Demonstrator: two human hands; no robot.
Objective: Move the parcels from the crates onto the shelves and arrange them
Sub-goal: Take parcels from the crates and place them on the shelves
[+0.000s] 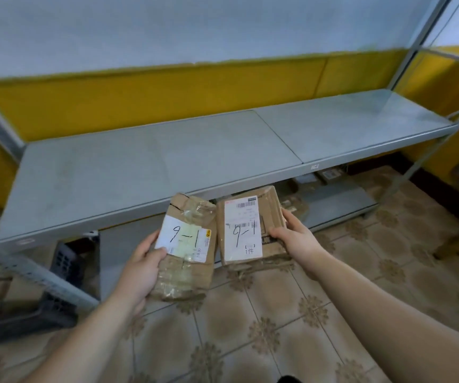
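though grey, shelf (195,150) against yellow wall (167,98)

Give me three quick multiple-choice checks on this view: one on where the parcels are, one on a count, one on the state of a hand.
1. Where are the left parcel and the right parcel relative to the grey shelf?
A. Lying on it
B. Held in the air in front of its front edge
C. Under it, on the floor

2. How many parcels are being held?
A. One
B. Two
C. Three

3. What is the left hand doing?
A. Resting flat on the shelf
B. Hanging free
C. Gripping its parcel, thumb on the white label

Answers:
1 B: neither box touches the shelf top.
2 B: one is in the left hand, one in the right hand.
3 C: its thumb lies across the label's lower corner.
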